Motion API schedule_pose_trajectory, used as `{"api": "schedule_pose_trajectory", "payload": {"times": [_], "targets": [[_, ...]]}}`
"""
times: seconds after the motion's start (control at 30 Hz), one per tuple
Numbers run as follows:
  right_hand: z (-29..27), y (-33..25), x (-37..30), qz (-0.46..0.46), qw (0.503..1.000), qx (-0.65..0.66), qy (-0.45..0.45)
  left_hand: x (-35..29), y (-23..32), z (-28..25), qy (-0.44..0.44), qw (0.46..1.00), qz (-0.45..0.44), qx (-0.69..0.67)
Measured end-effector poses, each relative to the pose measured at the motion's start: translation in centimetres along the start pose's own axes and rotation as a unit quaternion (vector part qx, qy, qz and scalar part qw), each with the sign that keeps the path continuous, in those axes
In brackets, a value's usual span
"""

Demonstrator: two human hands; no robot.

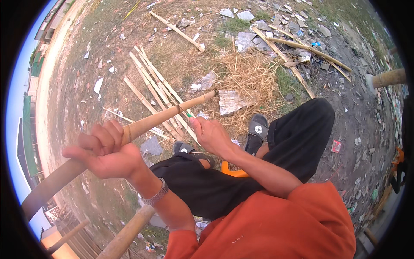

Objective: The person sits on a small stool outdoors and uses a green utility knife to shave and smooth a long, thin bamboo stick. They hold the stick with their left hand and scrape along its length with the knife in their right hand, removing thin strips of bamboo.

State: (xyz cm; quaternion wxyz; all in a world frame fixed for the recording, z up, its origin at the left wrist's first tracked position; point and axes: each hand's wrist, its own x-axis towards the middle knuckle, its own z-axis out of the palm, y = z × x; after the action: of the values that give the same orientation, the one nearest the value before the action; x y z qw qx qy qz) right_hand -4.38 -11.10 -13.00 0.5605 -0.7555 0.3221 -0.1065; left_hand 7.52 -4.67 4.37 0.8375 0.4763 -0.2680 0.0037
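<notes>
A long bamboo pole (170, 113) slants across in front of me, from the lower left up to a blunt far end near the middle. My left hand (113, 146) is wrapped around it, a metal-band watch (156, 192) on that wrist. Just below the pole's far part, my right hand (210, 134) is closed on a small thing with a green end (189, 115). Fingers hide most of it, so its kind cannot be told. The green end lies close against the pole's underside; whether it touches is unclear.
Split bamboo strips (151, 80) lie on the ground beyond the pole. A straw heap (252, 82) sits ahead, more bamboo (284, 56) beyond it. Broken tile pieces (246, 41) litter the far ground. An orange object (233, 170) shows between my legs. Another thick pole (127, 233) rises at lower left.
</notes>
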Motion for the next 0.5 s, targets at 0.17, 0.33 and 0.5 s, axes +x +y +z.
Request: {"api": "schedule_pose_trajectory", "payload": {"times": [0.17, 0.33, 0.5], "targets": [[0.8, 2.2, 0.3, 0.000, 0.998, -0.045, 0.035, 0.0, -0.1, 0.1, -0.020, 1.000, 0.006, 0.010], [-0.7, 2.0, 0.9, 0.006, 0.997, -0.069, 0.026, 0.2, -0.2, -0.4, -0.064, 0.998, -0.007, -0.016], [-0.1, 3.5, 1.7, 0.004, 0.994, -0.104, 0.041, 0.5, -0.3, -1.0, -0.124, 0.991, -0.018, -0.046]]}}
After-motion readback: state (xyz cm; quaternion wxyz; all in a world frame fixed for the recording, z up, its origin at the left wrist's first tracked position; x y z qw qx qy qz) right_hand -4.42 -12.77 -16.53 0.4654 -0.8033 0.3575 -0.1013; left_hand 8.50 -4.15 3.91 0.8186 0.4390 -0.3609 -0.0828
